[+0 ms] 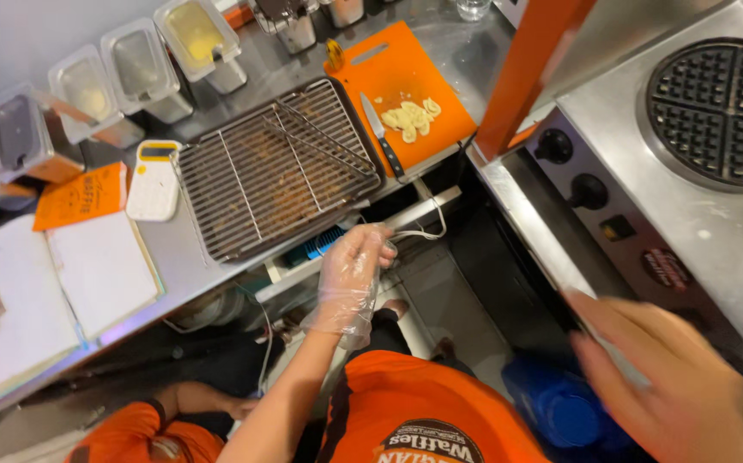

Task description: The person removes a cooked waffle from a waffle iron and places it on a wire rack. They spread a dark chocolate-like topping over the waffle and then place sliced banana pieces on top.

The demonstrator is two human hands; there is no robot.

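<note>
My left hand (353, 273) wears a clear plastic glove and hovers at the front edge of the steel counter (184, 257). Its fingers are curled and pinched on a thin white cord (423, 232) that loops toward the counter's edge. My bare right hand (676, 381) is blurred at the lower right, fingers spread and holding nothing. It sits in front of the steel waffle maker (715, 214), below its black knobs (588, 190). My orange shirt (423, 411) fills the bottom middle.
A wire rack (277, 167) lies on the counter beside an orange cutting board (389, 69) with a knife (382, 133) and pale fruit slices (412, 118). White scale (154, 182), open notebooks (63, 283), clear lidded bins (140, 69). Another person's arm (196, 399) is lower left.
</note>
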